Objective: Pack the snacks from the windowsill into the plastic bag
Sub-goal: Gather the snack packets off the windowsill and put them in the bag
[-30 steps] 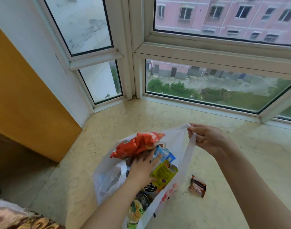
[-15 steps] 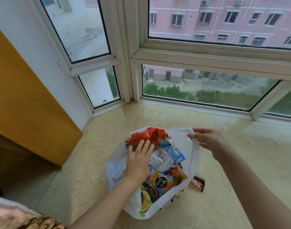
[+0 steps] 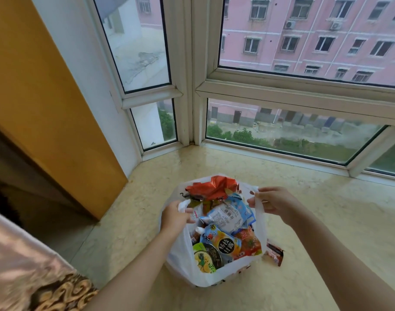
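Note:
A white plastic bag (image 3: 180, 259) stands on the beige stone windowsill (image 3: 326, 221), full of several snack packs. An orange-red crinkled pack (image 3: 212, 187) sticks out at the top, with a pale blue-white pouch (image 3: 225, 217) and a yellow-blue drink pouch (image 3: 223, 243) below it. My left hand (image 3: 174, 217) grips the bag's left handle. My right hand (image 3: 272, 203) pinches the right handle, and the mouth is spread between them. A small dark red-brown snack packet (image 3: 274, 254) lies on the sill just right of the bag.
White window frames (image 3: 192, 86) close off the sill at the back and left. An orange-yellow panel (image 3: 46, 97) stands on the left, where the sill's edge drops to the floor. A patterned fabric (image 3: 23, 265) fills the lower left corner.
My left hand has left the snacks inside the bag and taken hold of the left handle. The bag now stands more upright with its mouth held wide. The view has tilted upward.

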The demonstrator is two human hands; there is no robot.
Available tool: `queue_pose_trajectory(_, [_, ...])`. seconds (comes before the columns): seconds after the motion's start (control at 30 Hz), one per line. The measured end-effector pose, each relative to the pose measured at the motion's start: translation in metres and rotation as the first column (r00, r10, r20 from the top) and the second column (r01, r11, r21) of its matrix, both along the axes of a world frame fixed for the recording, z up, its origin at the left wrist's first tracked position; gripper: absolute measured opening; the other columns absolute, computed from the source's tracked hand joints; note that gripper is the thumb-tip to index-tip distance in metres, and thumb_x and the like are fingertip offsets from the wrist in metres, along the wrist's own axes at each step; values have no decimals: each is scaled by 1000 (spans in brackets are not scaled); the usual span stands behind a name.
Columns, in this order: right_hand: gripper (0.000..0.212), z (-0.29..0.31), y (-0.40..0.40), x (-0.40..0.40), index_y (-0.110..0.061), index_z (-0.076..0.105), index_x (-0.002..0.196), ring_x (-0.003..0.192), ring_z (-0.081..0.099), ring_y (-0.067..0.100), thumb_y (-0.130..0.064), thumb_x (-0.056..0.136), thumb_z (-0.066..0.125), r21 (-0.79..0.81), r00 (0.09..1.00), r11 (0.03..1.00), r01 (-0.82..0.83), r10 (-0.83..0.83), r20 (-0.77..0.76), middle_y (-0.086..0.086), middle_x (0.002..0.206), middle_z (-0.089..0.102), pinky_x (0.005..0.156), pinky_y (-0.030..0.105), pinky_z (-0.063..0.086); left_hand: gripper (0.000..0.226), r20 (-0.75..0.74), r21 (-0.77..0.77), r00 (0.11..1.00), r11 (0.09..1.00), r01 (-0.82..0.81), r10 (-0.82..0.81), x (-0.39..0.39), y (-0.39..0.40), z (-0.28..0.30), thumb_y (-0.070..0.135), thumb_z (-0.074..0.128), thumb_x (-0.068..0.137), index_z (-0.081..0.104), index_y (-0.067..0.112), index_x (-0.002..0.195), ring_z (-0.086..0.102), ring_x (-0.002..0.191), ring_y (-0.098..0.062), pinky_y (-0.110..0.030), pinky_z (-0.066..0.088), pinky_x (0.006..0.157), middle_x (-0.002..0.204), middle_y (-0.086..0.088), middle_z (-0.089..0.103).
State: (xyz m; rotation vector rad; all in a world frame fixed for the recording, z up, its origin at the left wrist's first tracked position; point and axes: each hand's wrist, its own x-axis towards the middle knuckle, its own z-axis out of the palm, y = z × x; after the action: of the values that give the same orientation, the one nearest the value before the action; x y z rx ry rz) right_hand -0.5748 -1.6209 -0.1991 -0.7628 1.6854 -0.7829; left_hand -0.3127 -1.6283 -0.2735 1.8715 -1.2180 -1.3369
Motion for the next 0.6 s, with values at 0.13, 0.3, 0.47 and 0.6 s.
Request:
queue_pose_trajectory(0.13, [33, 10, 7, -3, 3, 54, 125, 87, 70, 25, 0, 94, 43, -9, 994, 999, 42, -41, 97, 16, 88, 74, 81, 38, 55, 46, -423, -89, 901, 985, -144, 94, 22, 5, 60, -5, 56, 89, 48, 14, 130, 71, 70, -23, -30, 58, 64, 104, -11, 72])
queue_pose_trajectory(0.3, [23, 37, 1, -15, -2, 64, 99, 66, 70, 13, -9, 93, 43, -30, 963, 990, 138, -127, 237, 4, 70, 73, 78, 33, 48, 42, -580, -130, 811, 974, -184, 75, 46, 0, 116, 4, 42, 94, 48, 27, 129, 69, 70, -31, -41, 54, 75, 100, -14, 73])
queue_pose_trajectory(0.47, [15, 72, -14, -19, -8, 64, 85, 62, 70, 9, -10, 91, 50, -126, 939, 972, 200, -154, 307, 1, 68, 73, 79, 32, 48, 45, -566, -300, 822, 945, -132, -65, 46, -30, 165, 4, 42, 97, 43, 30, 133, 67, 72, -27, -35, 53, 70, 104, -13, 72])
queue_pose_trajectory(0.6, [9, 74, -11, -15, -5, 64, 94, 66, 71, 13, -10, 88, 57, -187, 933, 946, 266, -203, 298, 3, 72, 74, 68, 31, 50, 45, -486, -340, 859, 940, -18, -160, 44, -38, 173, 4, 47, 96, 43, 31, 132, 69, 75, -26, -36, 55, 70, 109, -8, 71])
